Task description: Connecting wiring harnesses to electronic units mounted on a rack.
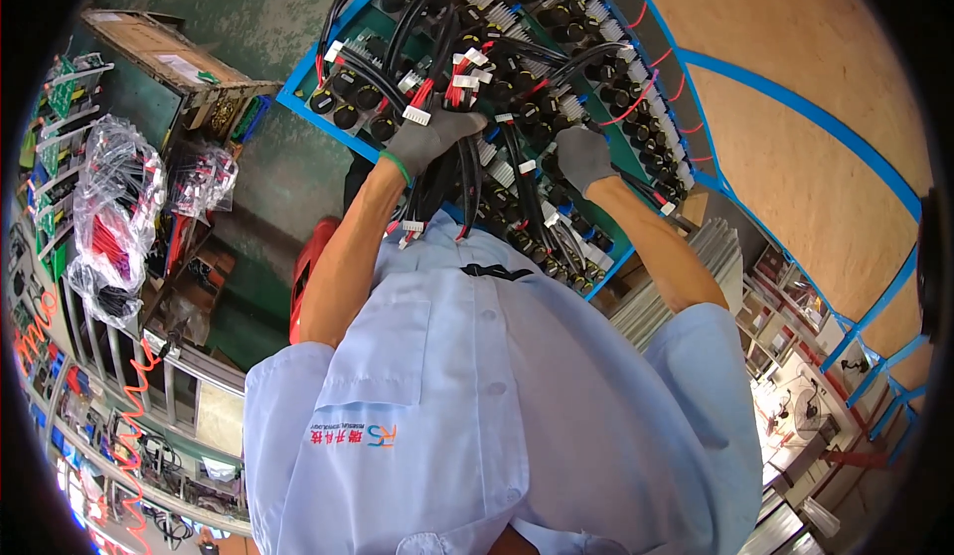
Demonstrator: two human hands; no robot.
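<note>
My left hand [429,146], in a grey glove with a green cuff, is closed round a bundle of black cables [469,172]. Red wires and white plug connectors [415,115] stick out around its fingers, and the loose cable ends hang toward my shirt. My right hand [584,158], also gloved in grey, is curled low over the circuit boards [537,108]; its fingertips are hidden. Beside its wrist a black cable [641,187] with a white plug comes out from under the hand. Below both hands the boards carry rows of black round capacitors and silvery finned heat sinks.
A blue-edged frame [308,78] surrounds the boards. To the right stands a wooden panel [795,128] with blue edging. On the left are a cardboard box [149,43], plastic-bagged wires [114,217], a rack of green boards [65,98] and a coiled orange hose [134,436].
</note>
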